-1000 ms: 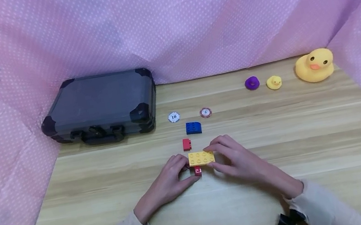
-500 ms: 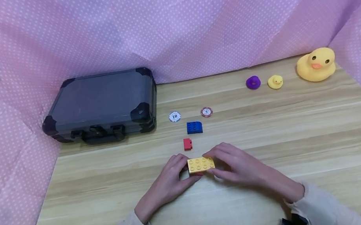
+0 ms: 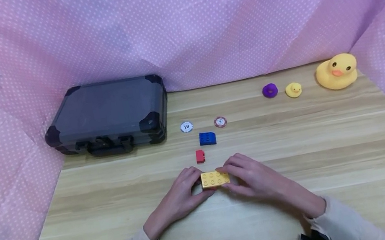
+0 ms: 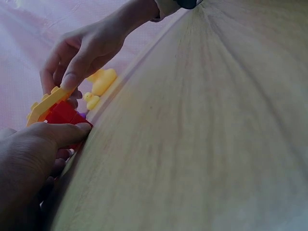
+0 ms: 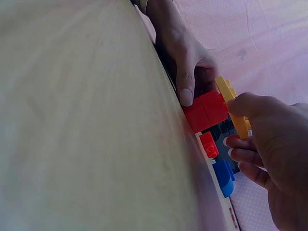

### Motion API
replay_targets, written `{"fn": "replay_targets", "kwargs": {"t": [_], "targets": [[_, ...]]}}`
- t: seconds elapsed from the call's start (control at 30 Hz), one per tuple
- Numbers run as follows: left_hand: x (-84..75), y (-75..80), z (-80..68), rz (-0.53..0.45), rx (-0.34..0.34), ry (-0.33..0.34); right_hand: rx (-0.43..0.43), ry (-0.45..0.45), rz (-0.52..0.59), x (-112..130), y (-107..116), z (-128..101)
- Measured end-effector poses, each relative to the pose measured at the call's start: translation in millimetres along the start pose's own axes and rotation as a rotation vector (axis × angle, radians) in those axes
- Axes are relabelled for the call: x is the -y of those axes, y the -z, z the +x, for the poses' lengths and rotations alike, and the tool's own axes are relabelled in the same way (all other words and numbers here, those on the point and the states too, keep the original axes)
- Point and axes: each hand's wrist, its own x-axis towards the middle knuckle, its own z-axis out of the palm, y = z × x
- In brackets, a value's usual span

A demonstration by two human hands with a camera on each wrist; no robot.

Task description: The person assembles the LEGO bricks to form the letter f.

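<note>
A yellow eight-stud brick (image 3: pixel 215 178) sits on top of a red brick stack (image 5: pixel 208 110) near the table's middle front. From the left, my left hand (image 3: pixel 197 185) grips the stack, its thumb against the red brick (image 4: pixel 65 118). On the right, my right hand (image 3: pixel 233 176) pinches the yellow brick (image 5: pixel 231 106) by its end, thumb at the near side and fingers at the far side. In the head view the yellow brick hides the red one below it. My right hand (image 4: pixel 72 72) pinches the yellow brick (image 4: pixel 48 102) above the red one.
Just behind the hands lie a small red brick (image 3: pixel 200 156) and a blue brick (image 3: pixel 207 138), then a white chip (image 3: pixel 186 127) and a red chip (image 3: pixel 220 122). A dark case (image 3: pixel 107 115) stands back left. A purple duck (image 3: pixel 269 90), small duck (image 3: pixel 293 90) and big yellow duck (image 3: pixel 336 71) sit back right.
The yellow brick has come toward me and down over the red brick, which showed below its front edge a second ago. Both hands closed in around the stack.
</note>
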Motion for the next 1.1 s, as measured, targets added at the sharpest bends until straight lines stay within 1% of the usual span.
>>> {"fn": "replay_targets", "kwargs": {"t": [0.2,0.47,0.7,0.83,0.93,1.1], "targets": [[1.8,-0.8,0.6,0.003,-0.024,-0.039,0.054,0.007,-0.029,1,5,6],[1.7,-1.2,-0.7,0.001,-0.016,-0.018,0.14,0.027,-0.072,2,11,13],[1.7,-0.4,0.5,-0.001,-0.009,-0.016,0.132,0.022,-0.083,2,12,14],[2.0,-0.1,0.3,-0.006,-0.01,-0.005,0.132,0.033,-0.117,2,10,15],[1.8,-0.5,0.1,-0.002,-0.014,-0.014,0.132,0.039,-0.144,2,9,15],[1.3,-1.2,0.3,0.009,-0.015,-0.025,0.124,0.009,-0.109,3,11,15]]}}
